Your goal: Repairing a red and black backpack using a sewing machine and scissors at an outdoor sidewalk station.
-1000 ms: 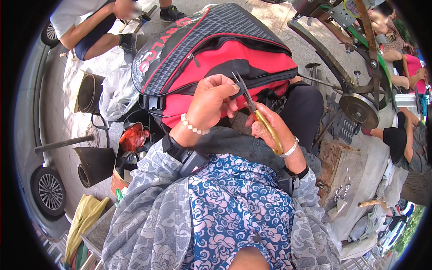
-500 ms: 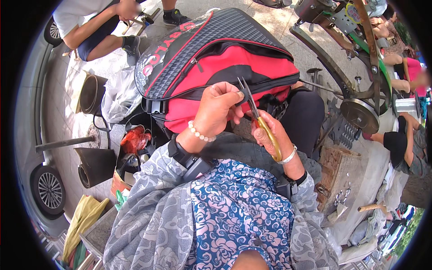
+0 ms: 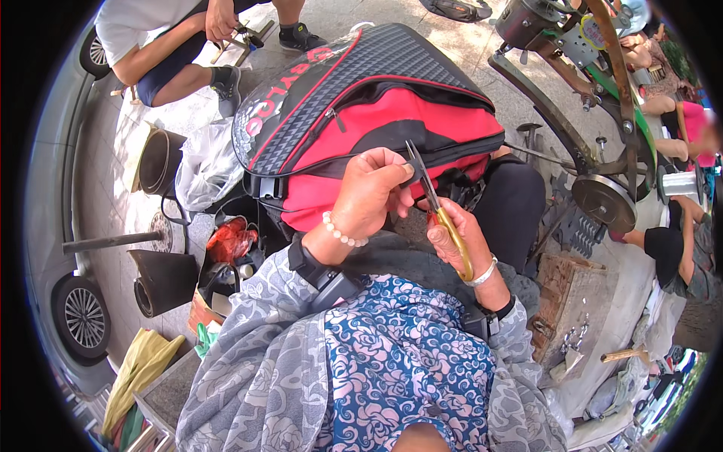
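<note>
- Here, in the head view, pinching a small dark piece (image 3: 413, 172) between thumb and fingers of the left hand (image 3: 369, 188), around the middle of the scene.
- Gripping scissors (image 3: 450, 235) in the right hand (image 3: 461, 241), closed around the yellow handles, with blades pointing far and slightly left.
- As for the small dark piece, poised at the left fingertips, farther off and more to the left than the right hand; up against the blades or just beside them, impossible to tell which.
- Holding both hands near each other but apart, at the near side of a red and black bag (image 3: 399, 109).
- Wearing a bracelet (image 3: 343, 235) of pale beads on the left wrist and a pale bangle (image 3: 483, 273) on the right.
- Left of the bag, showing a whitish plastic sack (image 3: 207, 167) and, nearer, an orange-red bundle (image 3: 230, 239).
- Far right, showing a metal machine (image 3: 527, 26) with a round wheel (image 3: 602, 203); nearer, a wooden box (image 3: 565, 294).
</note>
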The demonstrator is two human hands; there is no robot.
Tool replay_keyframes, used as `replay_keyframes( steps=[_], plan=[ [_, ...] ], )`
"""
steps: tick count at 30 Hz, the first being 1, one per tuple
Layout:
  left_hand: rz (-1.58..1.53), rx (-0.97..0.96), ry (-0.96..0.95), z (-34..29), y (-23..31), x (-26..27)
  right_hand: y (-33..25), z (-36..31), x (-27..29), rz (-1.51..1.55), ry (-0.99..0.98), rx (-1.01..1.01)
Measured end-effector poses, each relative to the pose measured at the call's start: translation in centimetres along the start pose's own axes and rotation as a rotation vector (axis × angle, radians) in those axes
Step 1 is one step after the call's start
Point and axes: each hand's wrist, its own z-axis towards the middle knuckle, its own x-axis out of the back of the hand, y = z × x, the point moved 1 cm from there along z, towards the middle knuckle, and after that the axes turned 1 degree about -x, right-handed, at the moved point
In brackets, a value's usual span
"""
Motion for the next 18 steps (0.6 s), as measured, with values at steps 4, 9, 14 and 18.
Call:
replay_keyframes(
  steps=[4,9,14,18],
  plan=[
    [0.001,0.000,-0.008,0.0,0.0,0.1,0.2,-0.1,0.1,-0.002,0.020,-0.028],
    [-0.001,0.010,-0.007,0.1,-0.1,0.1,0.9,-0.1,0.4,-0.020,0.060,-0.053],
    [0.000,0.072,-0.058,0.1,0.2,-0.2,1.6,-0.8,1.2,0.111,0.109,-0.157],
    [-0.089,0.258,-0.108,-0.2,-1.0,-0.6,0.9,-0.2,1.2,0.112,0.237,0.069]
  ],
)
